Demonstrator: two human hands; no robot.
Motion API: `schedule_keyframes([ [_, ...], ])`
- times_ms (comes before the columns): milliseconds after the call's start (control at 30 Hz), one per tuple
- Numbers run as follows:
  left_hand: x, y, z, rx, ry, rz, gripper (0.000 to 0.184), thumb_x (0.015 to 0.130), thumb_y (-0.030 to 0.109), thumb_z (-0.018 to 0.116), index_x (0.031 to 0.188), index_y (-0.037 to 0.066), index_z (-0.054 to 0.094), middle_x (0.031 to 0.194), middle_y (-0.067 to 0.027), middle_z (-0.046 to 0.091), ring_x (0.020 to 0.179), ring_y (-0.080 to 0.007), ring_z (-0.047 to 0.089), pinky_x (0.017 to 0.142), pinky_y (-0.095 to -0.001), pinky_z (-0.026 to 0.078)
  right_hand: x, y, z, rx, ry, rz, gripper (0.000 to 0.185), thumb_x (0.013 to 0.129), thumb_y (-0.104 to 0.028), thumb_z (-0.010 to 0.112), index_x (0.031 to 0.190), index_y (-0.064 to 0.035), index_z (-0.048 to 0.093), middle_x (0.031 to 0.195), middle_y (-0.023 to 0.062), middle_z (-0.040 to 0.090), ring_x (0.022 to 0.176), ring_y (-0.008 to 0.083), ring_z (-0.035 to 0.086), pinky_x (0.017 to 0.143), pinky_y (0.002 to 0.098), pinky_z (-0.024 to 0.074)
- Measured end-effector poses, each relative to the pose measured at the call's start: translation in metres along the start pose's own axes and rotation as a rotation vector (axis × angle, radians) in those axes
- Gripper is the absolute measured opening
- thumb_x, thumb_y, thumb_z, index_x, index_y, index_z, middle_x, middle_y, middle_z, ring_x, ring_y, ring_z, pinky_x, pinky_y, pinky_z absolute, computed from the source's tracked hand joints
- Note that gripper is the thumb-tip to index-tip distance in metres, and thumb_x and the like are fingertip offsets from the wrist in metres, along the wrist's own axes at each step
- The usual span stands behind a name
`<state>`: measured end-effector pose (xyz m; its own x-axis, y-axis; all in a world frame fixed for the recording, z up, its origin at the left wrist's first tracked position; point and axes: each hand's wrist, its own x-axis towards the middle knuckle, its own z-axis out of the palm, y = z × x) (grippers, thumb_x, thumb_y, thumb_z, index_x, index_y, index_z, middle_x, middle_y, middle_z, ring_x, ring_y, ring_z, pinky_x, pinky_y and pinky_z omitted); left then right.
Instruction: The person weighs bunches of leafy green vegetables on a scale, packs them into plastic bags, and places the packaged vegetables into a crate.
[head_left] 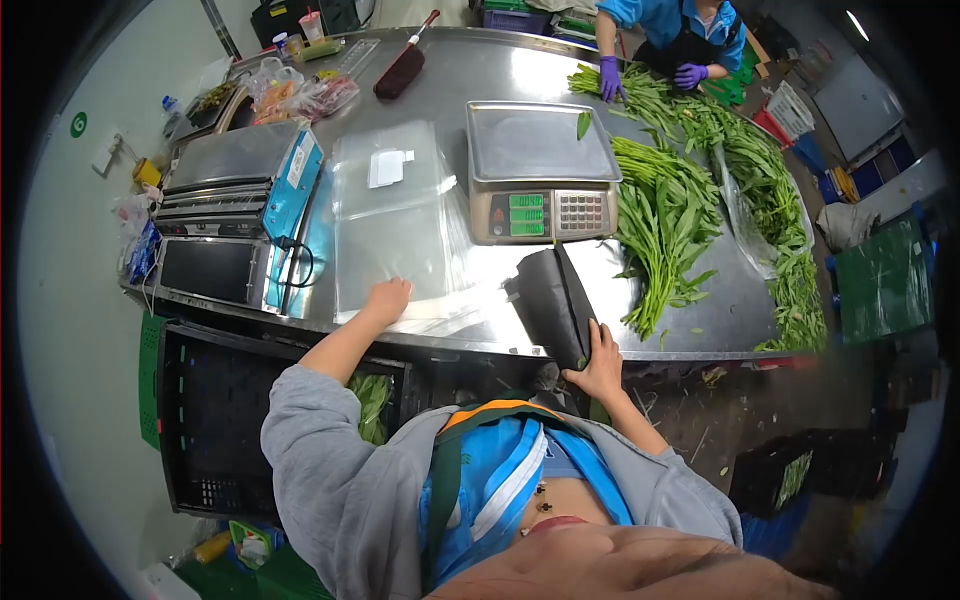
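My left hand (388, 300) is closed at the lower edge of a stack of clear plastic bags (385, 240) lying flat on the steel table, its fingers curled over the plastic. A small white label sheet (390, 168) lies on the bags. My right hand (598, 365) grips the near end of a black folded sheet (548, 305), which leans at the table's front edge. Beyond it stands a digital scale (543, 215) with lit green displays and one leaf (584, 125) on its pan. Right of the scale lies a bunch of leafy greens (665, 225).
A wrapping machine (235, 210) occupies the table's left side. A dark-bristled brush (402, 72) and bagged goods (300, 92) lie farther back. At the far right, a co-worker in purple gloves (612, 80) handles more greens (770, 200). A black crate (240, 420) stands below the front edge.
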<state>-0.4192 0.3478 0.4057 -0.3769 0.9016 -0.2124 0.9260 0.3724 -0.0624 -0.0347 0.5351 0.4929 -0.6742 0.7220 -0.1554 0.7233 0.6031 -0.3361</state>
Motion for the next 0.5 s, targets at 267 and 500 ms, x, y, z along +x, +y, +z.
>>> schedule_keyframes([
  [267,0.020,0.005,-0.020,-0.463,0.518,0.104,0.016,0.080,0.013,0.046,0.091,0.008,0.055,0.083,-0.0092,0.058,0.071,-0.0285,0.059,0.060,-0.0380,0.047,-0.014,-0.006,0.017,0.111,0.224,0.000,0.100,0.048,-0.027,0.075,0.132,-0.0116,0.023,0.130,0.0202,0.027,0.113,0.0396,0.033,0.092,0.0469,0.0295],
  [500,0.061,0.045,-0.024,-0.468,0.124,0.022,0.022,0.077,0.027,0.052,0.094,0.017,0.063,0.085,-0.0110,0.062,0.079,-0.0277,0.060,0.068,-0.0403,0.047,-0.015,-0.021,0.039,-0.013,0.163,-0.626,0.072,0.050,-0.026,0.071,0.118,-0.0241,0.048,0.130,0.0063,0.036,0.113,0.0361,0.035,0.090,0.0480,0.0325],
])
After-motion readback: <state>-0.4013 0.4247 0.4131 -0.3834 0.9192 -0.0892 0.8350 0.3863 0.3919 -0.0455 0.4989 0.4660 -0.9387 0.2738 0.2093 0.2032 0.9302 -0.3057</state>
